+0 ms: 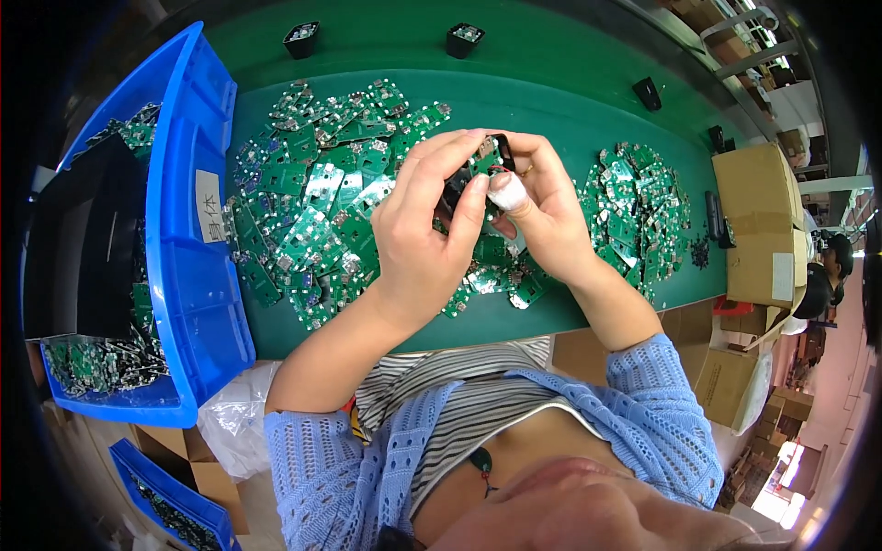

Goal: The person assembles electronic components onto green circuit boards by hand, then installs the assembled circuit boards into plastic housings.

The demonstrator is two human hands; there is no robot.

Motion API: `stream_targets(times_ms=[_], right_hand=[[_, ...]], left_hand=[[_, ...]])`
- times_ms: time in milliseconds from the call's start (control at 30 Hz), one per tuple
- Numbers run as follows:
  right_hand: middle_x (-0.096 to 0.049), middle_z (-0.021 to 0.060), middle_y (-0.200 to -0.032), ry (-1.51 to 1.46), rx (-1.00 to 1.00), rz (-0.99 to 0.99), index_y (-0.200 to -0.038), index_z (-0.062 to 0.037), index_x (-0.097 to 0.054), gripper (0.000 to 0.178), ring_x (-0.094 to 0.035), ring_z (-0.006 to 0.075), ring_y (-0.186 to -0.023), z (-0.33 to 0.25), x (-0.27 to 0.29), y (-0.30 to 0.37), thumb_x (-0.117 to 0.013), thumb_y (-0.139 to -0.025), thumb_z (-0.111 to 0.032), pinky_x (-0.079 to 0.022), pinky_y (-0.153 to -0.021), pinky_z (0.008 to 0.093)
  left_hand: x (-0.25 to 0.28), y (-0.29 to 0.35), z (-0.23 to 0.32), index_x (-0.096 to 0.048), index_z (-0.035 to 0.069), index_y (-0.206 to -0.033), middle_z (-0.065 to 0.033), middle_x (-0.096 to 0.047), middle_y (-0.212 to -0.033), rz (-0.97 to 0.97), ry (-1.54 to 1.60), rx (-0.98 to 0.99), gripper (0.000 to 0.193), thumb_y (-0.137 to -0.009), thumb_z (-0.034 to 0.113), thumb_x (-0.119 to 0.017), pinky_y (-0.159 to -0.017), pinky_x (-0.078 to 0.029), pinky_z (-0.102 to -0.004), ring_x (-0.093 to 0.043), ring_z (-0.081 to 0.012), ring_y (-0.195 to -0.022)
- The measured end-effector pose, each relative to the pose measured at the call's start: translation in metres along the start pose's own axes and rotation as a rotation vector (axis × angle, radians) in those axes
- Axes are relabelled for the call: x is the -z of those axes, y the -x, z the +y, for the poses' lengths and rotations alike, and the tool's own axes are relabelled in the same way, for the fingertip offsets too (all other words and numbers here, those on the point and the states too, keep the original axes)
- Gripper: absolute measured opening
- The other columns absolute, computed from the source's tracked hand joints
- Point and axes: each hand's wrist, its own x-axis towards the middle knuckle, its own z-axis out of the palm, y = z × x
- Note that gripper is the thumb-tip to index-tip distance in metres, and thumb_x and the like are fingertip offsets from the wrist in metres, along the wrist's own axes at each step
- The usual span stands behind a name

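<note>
Above the middle of the green bench, my left hand (415,225) and my right hand (560,225) hold a small black plastic housing (454,189) between them. Inside it sits a green circuit board (484,154), with a thin red wire showing beside it. Both sets of fingers curl round the housing, so much of it is hidden. My right thumb, wrapped in white, presses near the wire, and my left thumb lies close to it. Beneath and left of my hands spreads a large heap of loose green circuit boards (308,234). A second heap of boards (629,207) lies to the right.
A blue bin (191,138) with boards and a black box (87,239) stands at the left edge. Small black cups (300,40) line the bench's far side. Tiny black parts (701,251) lie near a cardboard box (758,197) at right. Another blue bin (175,500) is lower left.
</note>
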Motion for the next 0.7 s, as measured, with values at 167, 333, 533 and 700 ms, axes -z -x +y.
stream_targets(times_ms=[167,333,533,700], right_hand=[[-0.051,0.0049,-0.098,-0.149,0.024,-0.006,-0.112,-0.0042,-0.040,0.034,-0.048,0.0054,-0.071,0.001,0.001,-0.001,-0.058,-0.086,-0.017,-0.038,-0.049,0.0173],[-0.052,0.0051,-0.095,-0.200,0.082,-0.005,-0.109,-0.0044,-0.043,0.032,-0.050,0.0060,-0.071,0.009,0.002,-0.006,-0.060,-0.084,-0.017,-0.040,-0.046,0.0174],[-0.053,0.0050,-0.086,-0.035,0.011,0.049,-0.112,-0.0032,-0.043,0.039,-0.054,0.0082,-0.061,0.003,0.008,-0.013,-0.063,-0.082,-0.018,-0.045,-0.046,0.0186],[-0.054,0.0042,-0.079,-0.017,-0.007,0.098,-0.108,-0.0025,-0.042,0.032,-0.055,0.0080,-0.056,-0.001,0.017,-0.007,-0.060,-0.084,-0.011,-0.040,-0.043,0.0172]], left_hand=[[0.001,0.002,0.007,-0.054,-0.001,-0.108,-0.0158,-0.057,-0.106,-0.074,0.015,0.036,0.027,-0.081,0.000,-0.055,-0.083,-0.044,-0.0313,-0.056,-0.0248,-0.098],[-0.002,0.004,0.003,-0.054,-0.001,-0.109,-0.0150,-0.056,-0.107,-0.044,-0.032,-0.048,0.027,-0.082,0.001,-0.054,-0.080,-0.046,-0.0306,-0.057,-0.0236,-0.094],[-0.002,0.004,0.000,-0.050,-0.001,-0.115,-0.0148,-0.053,-0.107,-0.006,0.204,0.341,0.032,-0.085,0.009,-0.055,-0.080,-0.045,-0.0319,-0.055,-0.0251,-0.093],[0.002,0.002,-0.009,-0.048,-0.002,-0.117,-0.0142,-0.051,-0.105,-0.076,0.125,0.298,0.032,-0.090,0.013,-0.049,-0.083,-0.042,-0.0317,-0.053,-0.0239,-0.094]])
